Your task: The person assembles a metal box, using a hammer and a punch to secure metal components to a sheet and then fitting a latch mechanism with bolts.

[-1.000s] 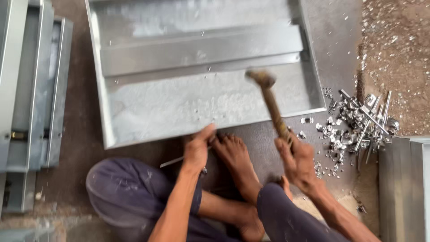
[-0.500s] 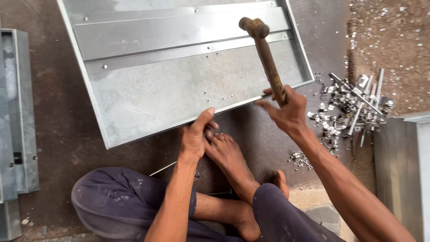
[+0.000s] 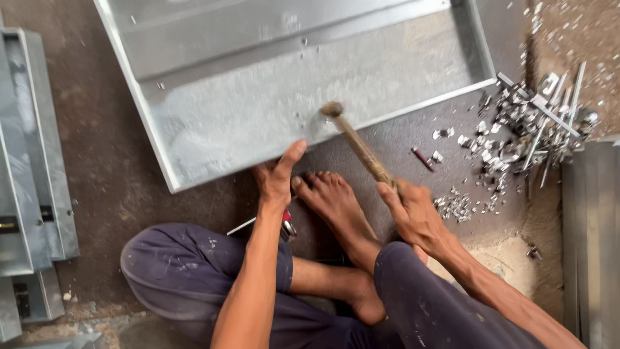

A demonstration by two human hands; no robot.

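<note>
Head view: the right hand (image 3: 416, 213) has its fingers wrapped around the wooden handle of a hammer (image 3: 358, 145), whose head touches the lower edge of the metal tray (image 3: 258, 123) in the upper centre. The left hand (image 3: 276, 178), fingers pressed together, holds that edge against the floor (image 3: 116, 194). Metal scraps (image 3: 529, 129) lie at the right.

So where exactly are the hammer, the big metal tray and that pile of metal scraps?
hammer (image 3: 359, 147), head view, middle of the wooden handle.
metal tray (image 3: 258, 110), head view, bare flat floor of the tray.
pile of metal scraps (image 3: 529, 123), head view, middle of the heap.
</note>
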